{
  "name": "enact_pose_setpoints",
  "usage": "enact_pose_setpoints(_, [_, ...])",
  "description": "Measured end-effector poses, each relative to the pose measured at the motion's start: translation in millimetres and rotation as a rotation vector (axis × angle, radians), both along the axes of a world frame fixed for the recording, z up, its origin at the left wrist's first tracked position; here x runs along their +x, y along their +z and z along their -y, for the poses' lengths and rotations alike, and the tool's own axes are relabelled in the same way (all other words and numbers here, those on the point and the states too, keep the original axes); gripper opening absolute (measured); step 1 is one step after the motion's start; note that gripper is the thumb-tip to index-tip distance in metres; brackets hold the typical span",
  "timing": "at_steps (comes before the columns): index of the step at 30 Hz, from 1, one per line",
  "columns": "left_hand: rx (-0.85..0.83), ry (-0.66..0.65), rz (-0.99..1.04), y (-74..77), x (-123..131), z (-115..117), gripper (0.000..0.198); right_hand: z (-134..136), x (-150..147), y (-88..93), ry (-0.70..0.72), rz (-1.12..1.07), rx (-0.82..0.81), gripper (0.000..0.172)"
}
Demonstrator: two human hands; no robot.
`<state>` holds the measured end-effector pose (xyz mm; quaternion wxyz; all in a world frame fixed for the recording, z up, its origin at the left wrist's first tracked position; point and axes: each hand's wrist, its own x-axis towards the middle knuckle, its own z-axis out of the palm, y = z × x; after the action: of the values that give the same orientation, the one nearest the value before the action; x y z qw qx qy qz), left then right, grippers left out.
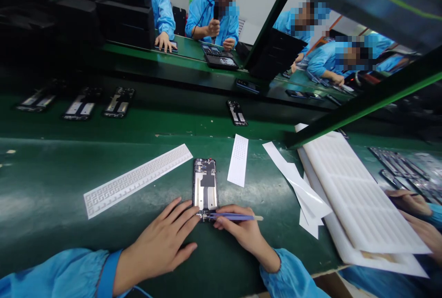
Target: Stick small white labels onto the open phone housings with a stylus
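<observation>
An opened phone (205, 186) lies upright in front of me on the green bench, its inner boards and silver plates showing. My left hand (162, 238) rests flat at its lower left, fingers spread, with fingertips touching the phone's edge. In my right hand (240, 229) is a pair of purple tweezers (238, 217), pinched between thumb and fingers. Their tips reach the lower end of the phone; whether they hold a small part is too fine to see. A white sticker sheet (138, 180) with grey shapes lies to the left, and a smaller sheet (238, 160) to the right.
White backing strips (299, 187) and stacked white foam trays (366, 187) lie at right, beside a neighbour's hands (410, 203). Several opened phones, one a phone frame (237, 113), sit on the rear ledge. A green post (362, 100) slants across the right. Co-workers in blue sit opposite.
</observation>
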<state>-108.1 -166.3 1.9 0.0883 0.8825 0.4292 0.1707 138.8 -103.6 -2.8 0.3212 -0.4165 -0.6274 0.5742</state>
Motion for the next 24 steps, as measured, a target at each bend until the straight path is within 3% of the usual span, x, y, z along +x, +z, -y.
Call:
enact_pose_setpoints(13, [-0.007,0.004,0.002,2.4,2.2,-0.4,0.047,-1.7,-2.9,8.7,0.075,0.129,0.156,0.013])
enact_pose_setpoints(24, [-0.016,-0.004,-0.041,4.9,3.8,-2.2,0.045,-4.9,-2.7,11.3,0.121,0.135,0.166,0.012])
